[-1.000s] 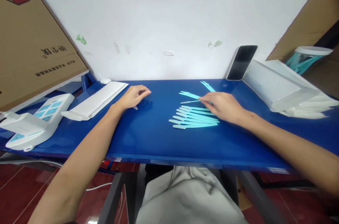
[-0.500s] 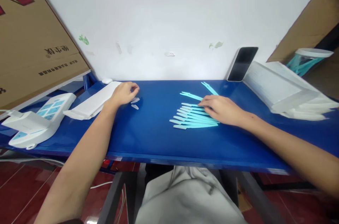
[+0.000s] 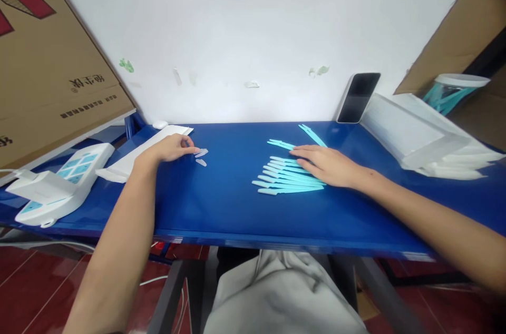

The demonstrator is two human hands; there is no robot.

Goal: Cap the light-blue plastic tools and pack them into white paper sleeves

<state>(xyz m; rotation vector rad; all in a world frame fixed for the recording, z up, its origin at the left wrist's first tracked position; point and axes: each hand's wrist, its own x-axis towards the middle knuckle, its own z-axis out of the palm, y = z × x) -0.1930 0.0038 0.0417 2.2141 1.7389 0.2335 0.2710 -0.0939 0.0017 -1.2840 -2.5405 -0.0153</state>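
A fan of several turquoise eyebrow razors (image 3: 286, 183) lies on the blue table, handles spread to the right. My right hand (image 3: 328, 164) rests palm down over their right ends, fingers stretched out. Beyond its fingertips lie a few more razors (image 3: 281, 143), and another small group of razors (image 3: 312, 135) slants behind. At the left, my left hand (image 3: 174, 148) has its thumb tip at small clear blade covers (image 3: 201, 153), with a gap between thumb and curled fingers. One more clear cover (image 3: 201, 163) lies just in front.
White paper-like sheets (image 3: 126, 157) and a power strip with a plugged-in charger (image 3: 75, 176) are on the left. A phone (image 3: 359, 97) leans on the wall. Plastic bags (image 3: 419, 134) and a clear tub of turquoise items (image 3: 450, 94) stand right. Cardboard boxes (image 3: 51, 60) flank the table.
My left hand has drawn back left and lowered, its thumb now at the clear covers. My right hand has shifted slightly left over the razors.
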